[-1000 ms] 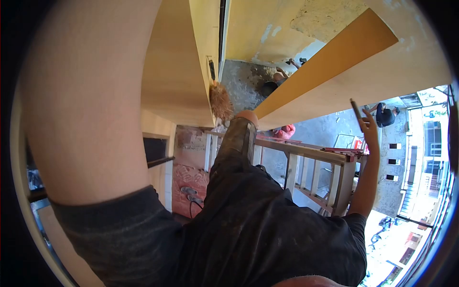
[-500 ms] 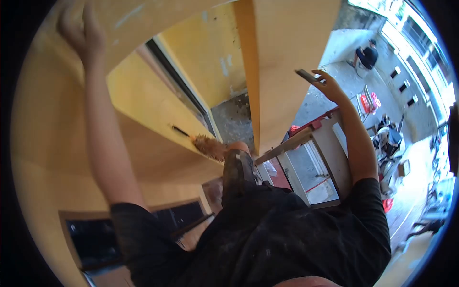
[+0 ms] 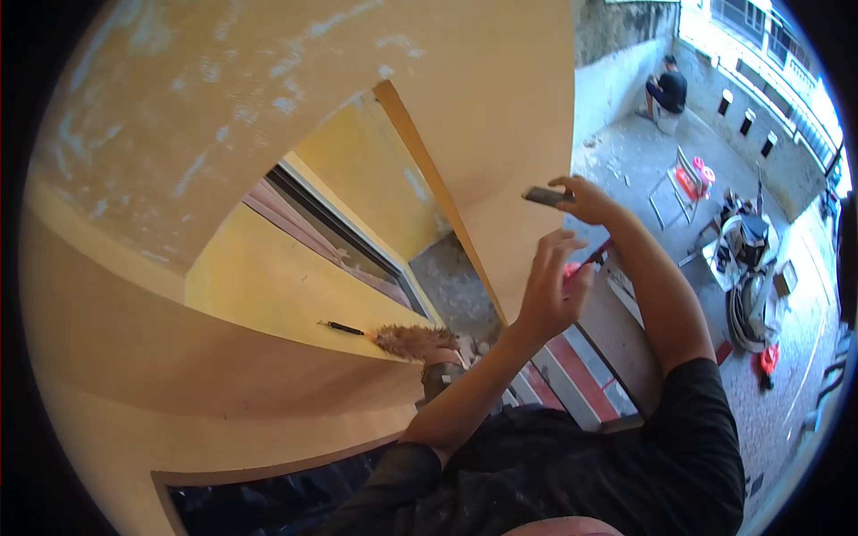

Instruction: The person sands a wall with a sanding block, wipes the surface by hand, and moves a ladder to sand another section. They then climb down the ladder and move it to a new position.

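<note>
My right hand (image 3: 585,198) grips a flat grey-brown block (image 3: 547,196) between thumb and fingers, in front of the orange-beige wall. Just below and to its left, my left hand (image 3: 552,281) is raised with its fingers apart and nothing in it. Above and left, the ceiling-like surface (image 3: 223,116) shows pale whitish patches. Beneath my arms stands a wooden frame (image 3: 630,344) with red and pale bars showing through it.
A brown feather duster (image 3: 416,341) with a black handle lies by the yellow wall. A window frame (image 3: 349,237) is behind it. At upper right a person (image 3: 668,87) sits near a folding chair (image 3: 679,188) and a scooter (image 3: 749,241).
My left hand has come from the upper left surface across to beside my right hand. My right hand, still holding the block, has moved lower and slightly left. The view has shifted.
</note>
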### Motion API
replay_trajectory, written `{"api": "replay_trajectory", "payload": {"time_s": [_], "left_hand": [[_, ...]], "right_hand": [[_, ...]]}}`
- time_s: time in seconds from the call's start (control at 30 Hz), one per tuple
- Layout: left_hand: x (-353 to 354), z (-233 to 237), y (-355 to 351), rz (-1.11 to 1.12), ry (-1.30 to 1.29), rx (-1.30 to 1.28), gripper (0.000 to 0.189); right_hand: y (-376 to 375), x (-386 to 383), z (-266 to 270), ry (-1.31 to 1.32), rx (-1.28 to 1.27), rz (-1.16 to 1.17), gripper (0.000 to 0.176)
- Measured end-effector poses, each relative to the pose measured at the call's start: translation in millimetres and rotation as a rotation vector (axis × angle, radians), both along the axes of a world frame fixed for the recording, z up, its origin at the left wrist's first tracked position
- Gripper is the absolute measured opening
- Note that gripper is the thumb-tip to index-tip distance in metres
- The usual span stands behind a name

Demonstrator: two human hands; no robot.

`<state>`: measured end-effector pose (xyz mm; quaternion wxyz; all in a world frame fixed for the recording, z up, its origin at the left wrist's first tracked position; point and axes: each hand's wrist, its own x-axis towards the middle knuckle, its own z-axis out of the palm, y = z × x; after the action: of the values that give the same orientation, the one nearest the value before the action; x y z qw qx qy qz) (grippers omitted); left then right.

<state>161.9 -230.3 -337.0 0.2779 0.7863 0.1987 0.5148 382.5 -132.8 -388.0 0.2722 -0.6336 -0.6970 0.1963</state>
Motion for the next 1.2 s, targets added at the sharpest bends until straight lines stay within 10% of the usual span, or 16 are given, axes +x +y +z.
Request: {"api": "replay_trajectory", "payload": {"time_s": [0.23,0.6,0.77,1.2], "left_hand": [[41,-27,-14,0.024,0.066,0.257,0.044],[42,-29,-7,0.037,0.150,0.312,0.035],[38,-25,-15,-0.004,0.224,0.339,0.033],[35,-25,-11,-0.123,0.454,0.346,0.033]], "right_hand": [[-23,-7,28,0.084,0.067,-0.007,0.047],[-149,67,80,0.050,0.307,-0.710,0.046],[-200,67,58,-0.316,0.341,-0.926,0.046],[-218,53,9,-0.149,0.231,-1.374,0.063]]}}
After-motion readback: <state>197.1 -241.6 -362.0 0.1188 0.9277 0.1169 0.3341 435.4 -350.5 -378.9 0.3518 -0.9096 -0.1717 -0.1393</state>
